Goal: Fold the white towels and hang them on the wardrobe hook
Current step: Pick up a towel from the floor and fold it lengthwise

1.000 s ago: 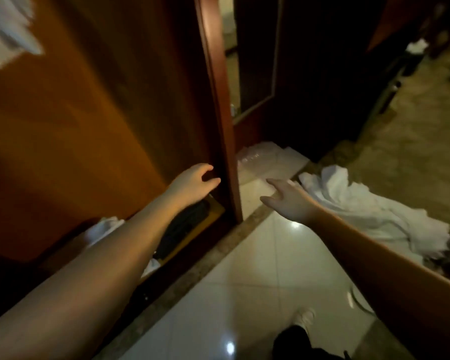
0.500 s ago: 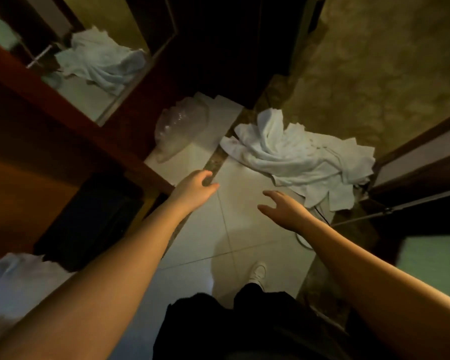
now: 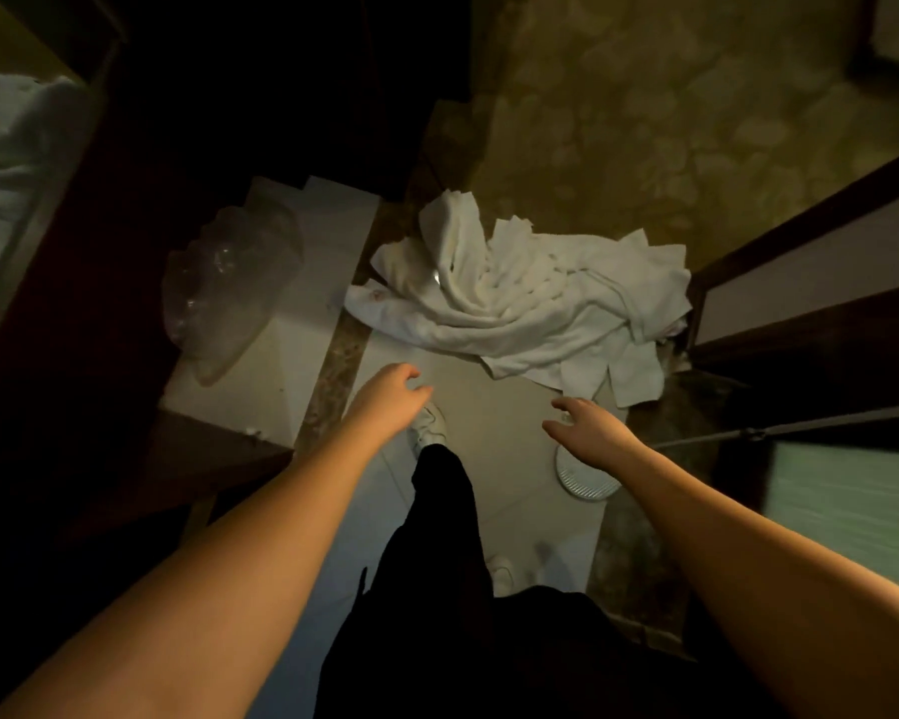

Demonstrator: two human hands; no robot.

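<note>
While the crumpled heap of white terry towels [image 3: 530, 303] lies on the pale tiled floor [image 3: 494, 407], draped over the speckled brown stone threshold strip [image 3: 333, 365] and reaching the patterned olive carpet [image 3: 670, 121], both bare hands hover above the tiles just short of its near edge. The left hand [image 3: 390, 399] has its fingers loosely curled and holds nothing; the right hand [image 3: 587, 430] has its fingers spread and slightly bent, also holding nothing. A crinkled clear plastic bag [image 3: 224, 282] lies on the tiles left of the strip.
</note>
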